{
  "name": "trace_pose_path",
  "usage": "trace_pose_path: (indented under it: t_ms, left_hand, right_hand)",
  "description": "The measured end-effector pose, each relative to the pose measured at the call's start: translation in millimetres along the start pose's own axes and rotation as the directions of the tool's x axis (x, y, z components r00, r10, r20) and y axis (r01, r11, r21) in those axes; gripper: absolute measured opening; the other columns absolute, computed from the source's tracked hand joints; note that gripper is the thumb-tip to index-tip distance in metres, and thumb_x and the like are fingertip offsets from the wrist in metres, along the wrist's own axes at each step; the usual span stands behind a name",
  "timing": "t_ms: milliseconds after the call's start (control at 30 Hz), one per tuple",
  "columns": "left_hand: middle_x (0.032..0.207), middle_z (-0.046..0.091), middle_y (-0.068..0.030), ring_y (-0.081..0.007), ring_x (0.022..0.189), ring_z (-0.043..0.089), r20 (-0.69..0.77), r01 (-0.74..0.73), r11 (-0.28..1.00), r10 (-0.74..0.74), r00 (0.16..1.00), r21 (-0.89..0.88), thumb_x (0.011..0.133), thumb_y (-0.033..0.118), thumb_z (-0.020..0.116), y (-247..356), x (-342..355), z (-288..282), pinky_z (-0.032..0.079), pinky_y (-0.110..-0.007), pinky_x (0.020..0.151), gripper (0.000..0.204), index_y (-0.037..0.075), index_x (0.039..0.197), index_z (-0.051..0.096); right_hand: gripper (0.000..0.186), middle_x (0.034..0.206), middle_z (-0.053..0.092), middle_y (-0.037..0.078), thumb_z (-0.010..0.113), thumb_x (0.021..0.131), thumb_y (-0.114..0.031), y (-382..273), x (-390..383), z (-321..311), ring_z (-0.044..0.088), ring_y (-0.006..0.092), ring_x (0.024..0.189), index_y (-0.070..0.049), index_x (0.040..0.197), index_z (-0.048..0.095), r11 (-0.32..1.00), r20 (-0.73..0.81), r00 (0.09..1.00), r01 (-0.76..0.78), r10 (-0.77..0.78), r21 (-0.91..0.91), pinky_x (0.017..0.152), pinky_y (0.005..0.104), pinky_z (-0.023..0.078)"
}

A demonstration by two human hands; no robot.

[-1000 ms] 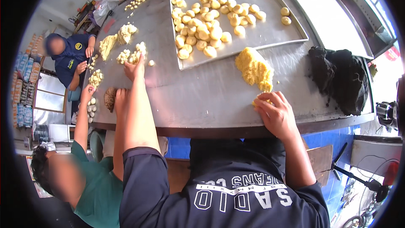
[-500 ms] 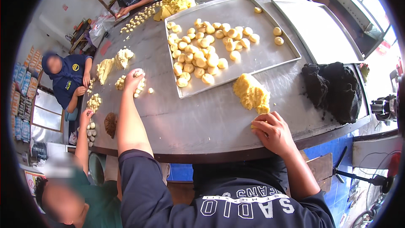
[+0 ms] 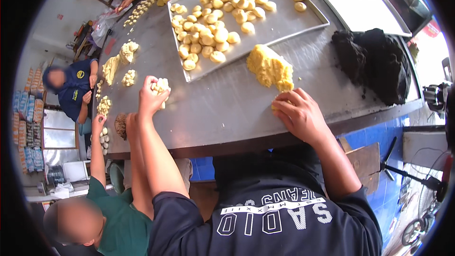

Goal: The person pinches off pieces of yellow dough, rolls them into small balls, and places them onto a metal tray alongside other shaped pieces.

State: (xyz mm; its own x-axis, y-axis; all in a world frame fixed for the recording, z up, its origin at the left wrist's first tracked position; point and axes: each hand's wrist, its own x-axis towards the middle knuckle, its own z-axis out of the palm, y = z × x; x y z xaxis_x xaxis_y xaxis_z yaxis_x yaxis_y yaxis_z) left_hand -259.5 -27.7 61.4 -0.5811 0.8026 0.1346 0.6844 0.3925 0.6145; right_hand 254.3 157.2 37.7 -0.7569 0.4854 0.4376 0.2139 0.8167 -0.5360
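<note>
On a metal table (image 3: 213, 118), a person's left hand (image 3: 150, 98) is gripping a cluster of pale pieces (image 3: 161, 86), its fingers curling around them. The right hand (image 3: 299, 115) is pinching a mostly hidden bit of dough (image 3: 274, 107) between its fingers, just beside a yellow lump (image 3: 268, 66). Beyond, a tray (image 3: 290, 21) is holding round balls (image 3: 206, 33). A black mass (image 3: 379, 66) is lying at right.

Black short-sleeved shirt (image 3: 279, 242), white lettering (image 3: 271, 208)
</note>
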Motion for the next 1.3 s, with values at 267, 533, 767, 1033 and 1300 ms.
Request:
trace_pose_path:
  t_ms: [267, 533, 767, 1033, 1300]
  left_hand:
    - [0.125, 0.077, -0.0123, -0.0345, 0.108, 0.077, 0.073, -0.219, 0.924, 0.207, 0.976, 0.313, 0.104, 0.033, 0.087, 117.9, -51.5, 92.0, 0.061, -0.049, 0.095, 0.044, 0.004, 0.131, 0.068]
    - [0.154, 0.066, -0.0206, -0.0431, 0.140, 0.064, -0.269, -0.172, 0.891, 0.303, 0.914, 0.419, 0.113, 0.041, 0.073, 50.6, -100.3, 85.5, 0.050, -0.055, 0.118, 0.055, -0.002, 0.148, 0.068]
    - [0.124, 0.079, -0.0125, -0.0217, 0.105, 0.073, -0.228, -0.016, 1.000, 0.018, 0.974, 0.010, 0.102, 0.024, 0.092, 52.8, -138.4, 94.4, 0.059, -0.038, 0.094, 0.053, -0.001, 0.143, 0.072]
    - [0.117, 0.079, -0.0100, -0.0158, 0.104, 0.073, -0.268, -0.074, 0.975, 0.015, 0.963, -0.208, 0.112, 0.014, 0.079, 21.3, -147.5, 85.3, 0.060, -0.032, 0.095, 0.029, -0.004, 0.133, 0.073]
    - [0.133, 0.076, -0.0149, -0.0223, 0.119, 0.073, -0.491, -0.210, 0.798, -0.120, 0.863, -0.564, 0.120, 0.021, 0.067, 60.8, -122.3, 93.1, 0.059, -0.036, 0.108, 0.035, -0.003, 0.146, 0.066]
  right_hand:
    - [0.019, 0.119, 0.077, 0.004, 0.075, 0.090, -0.007, 18.7, -13.3, -2.2, 0.070, 0.0289, 0.113, -0.010, 0.108, 0.081, 0.995, 0.035, 0.995, 0.090, -0.089, -0.038, 0.100, 0.0437, 0.061]
    - [0.022, 0.123, 0.083, 0.017, 0.078, 0.098, 0.000, 74.7, 11.6, -43.6, 0.080, 0.0397, 0.111, -0.002, 0.119, 0.083, 0.994, -0.119, 0.988, -0.093, 0.099, 0.051, 0.098, 0.0455, 0.065]
    - [0.027, 0.129, 0.079, 0.013, 0.074, 0.095, -0.001, 37.7, 16.1, -6.1, 0.076, 0.0361, 0.119, -0.004, 0.120, 0.082, 0.998, 0.070, 0.997, -0.018, 0.022, -0.063, 0.102, 0.0461, 0.063]
    - [0.018, 0.124, 0.078, 0.013, 0.076, 0.095, -0.007, 41.0, -25.2, -39.0, 0.072, 0.0351, 0.120, -0.006, 0.112, 0.081, 0.996, 0.003, 0.998, -0.060, 0.061, -0.064, 0.105, 0.0453, 0.061]
    - [0.018, 0.125, 0.074, 0.010, 0.071, 0.093, -0.013, -44.2, 4.1, 61.8, 0.073, 0.0323, 0.122, -0.004, 0.107, 0.077, 0.938, 0.025, 0.958, 0.273, -0.284, 0.213, 0.095, 0.0452, 0.067]
